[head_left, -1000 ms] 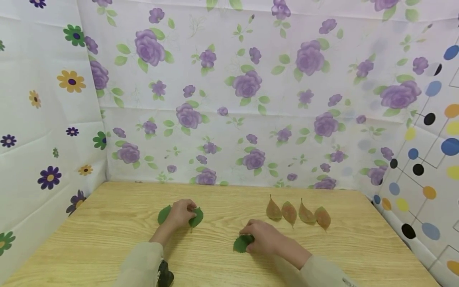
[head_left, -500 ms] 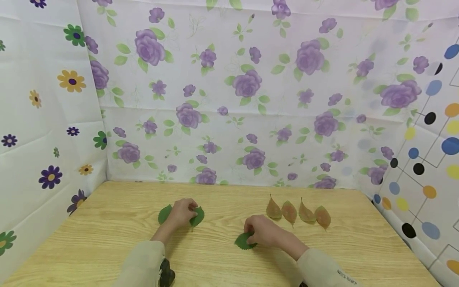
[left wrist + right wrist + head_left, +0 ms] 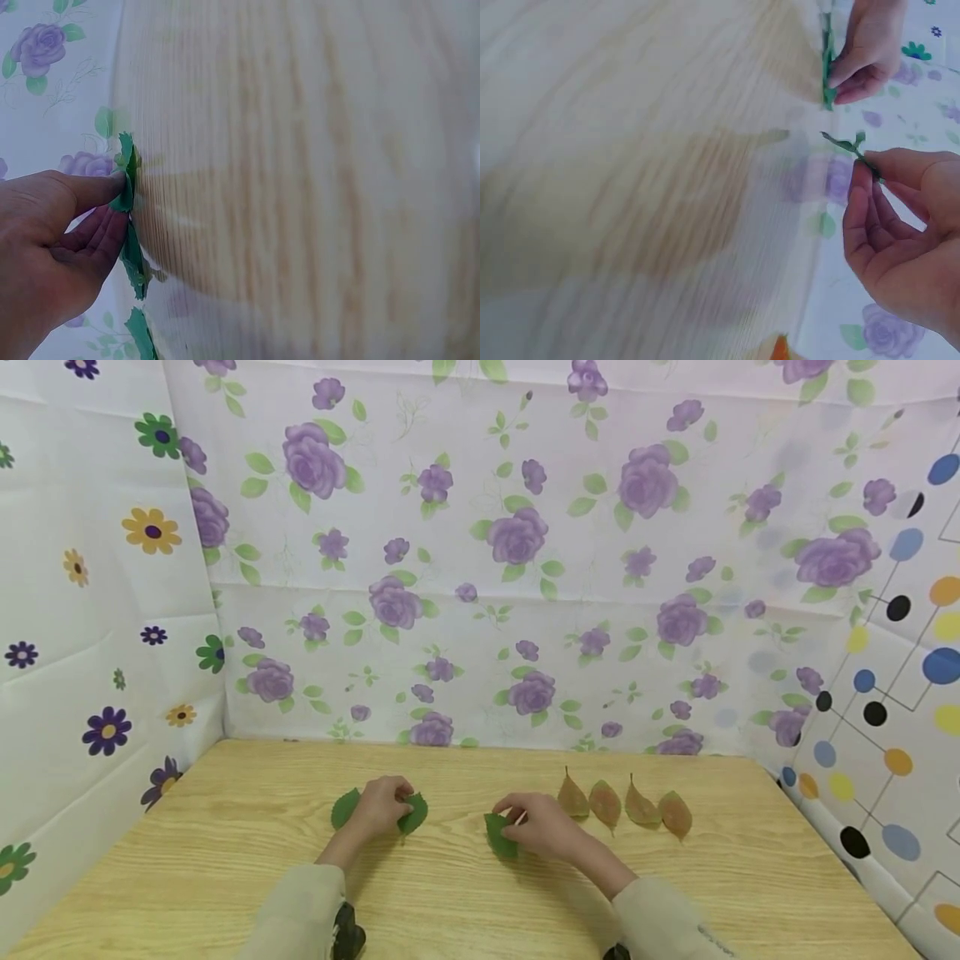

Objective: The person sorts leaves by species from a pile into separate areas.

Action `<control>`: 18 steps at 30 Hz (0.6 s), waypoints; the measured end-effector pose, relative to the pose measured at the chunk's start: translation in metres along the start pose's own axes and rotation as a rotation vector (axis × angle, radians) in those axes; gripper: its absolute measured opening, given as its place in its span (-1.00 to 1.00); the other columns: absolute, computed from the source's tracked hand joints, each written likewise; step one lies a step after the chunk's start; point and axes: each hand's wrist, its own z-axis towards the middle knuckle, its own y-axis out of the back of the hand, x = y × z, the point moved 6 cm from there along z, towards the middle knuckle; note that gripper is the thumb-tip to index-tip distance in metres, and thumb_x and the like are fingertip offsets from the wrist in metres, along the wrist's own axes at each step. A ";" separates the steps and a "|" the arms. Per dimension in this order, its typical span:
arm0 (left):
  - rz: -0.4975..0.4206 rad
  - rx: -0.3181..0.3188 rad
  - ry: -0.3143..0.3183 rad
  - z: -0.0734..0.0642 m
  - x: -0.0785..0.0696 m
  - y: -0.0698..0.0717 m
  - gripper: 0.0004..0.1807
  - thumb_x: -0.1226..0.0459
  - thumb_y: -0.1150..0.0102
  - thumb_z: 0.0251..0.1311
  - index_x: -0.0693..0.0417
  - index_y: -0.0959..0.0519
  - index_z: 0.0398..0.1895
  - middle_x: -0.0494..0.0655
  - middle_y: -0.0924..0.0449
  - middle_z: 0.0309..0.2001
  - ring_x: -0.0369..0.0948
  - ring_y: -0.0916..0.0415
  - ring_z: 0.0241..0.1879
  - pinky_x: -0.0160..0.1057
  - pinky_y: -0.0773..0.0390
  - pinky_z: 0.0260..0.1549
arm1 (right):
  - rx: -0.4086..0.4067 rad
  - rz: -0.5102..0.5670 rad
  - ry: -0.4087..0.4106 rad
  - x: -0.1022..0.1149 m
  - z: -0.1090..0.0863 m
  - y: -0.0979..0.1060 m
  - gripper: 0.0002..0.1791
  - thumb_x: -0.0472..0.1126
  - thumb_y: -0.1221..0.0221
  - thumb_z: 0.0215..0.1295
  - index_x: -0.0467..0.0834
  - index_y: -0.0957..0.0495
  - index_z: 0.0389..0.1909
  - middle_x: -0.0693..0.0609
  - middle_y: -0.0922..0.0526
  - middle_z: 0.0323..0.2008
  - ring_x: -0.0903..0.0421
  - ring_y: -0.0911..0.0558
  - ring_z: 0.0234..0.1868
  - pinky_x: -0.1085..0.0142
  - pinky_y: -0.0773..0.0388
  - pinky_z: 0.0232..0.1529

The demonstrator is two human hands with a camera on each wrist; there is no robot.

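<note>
My left hand [image 3: 380, 806] pinches the left edge of a green leaf [image 3: 415, 815] with toothed edges, at the table surface left of centre. Just left of that hand, a second green leaf [image 3: 344, 807] peeks out, partly covered. In the left wrist view the thumb and fingers meet at a green leaf [image 3: 126, 191], with more green leaves in line below. My right hand [image 3: 546, 828] pinches another green leaf [image 3: 500, 837] between thumb and fingertips. Seen from the right wrist, this leaf [image 3: 845, 142] is edge-on, a little apart from the left hand's leaf [image 3: 827, 67].
A row of several reddish-brown leaves [image 3: 604, 806] lies on the wooden table [image 3: 450, 902], behind and right of my right hand. A flower-printed cloth [image 3: 465, 643] hangs at the table's back edge, with patterned cloths on both sides.
My right hand has moved up and slightly left, away from the person, with its green leaf, which has turned more upright. The left hand has stayed nearly still.
</note>
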 end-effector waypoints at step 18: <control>-0.009 -0.004 0.010 0.000 0.002 0.000 -0.79 0.60 -0.28 0.01 0.42 -0.59 -0.23 0.13 -0.63 -0.28 0.00 -0.57 -0.25 -0.11 -0.61 -0.23 | -0.155 0.194 -0.082 0.014 0.035 -0.025 -0.69 -0.38 -0.26 0.20 -0.30 -0.62 -0.02 -0.02 -0.64 -0.32 0.13 -0.60 -0.34 0.34 -0.59 -0.39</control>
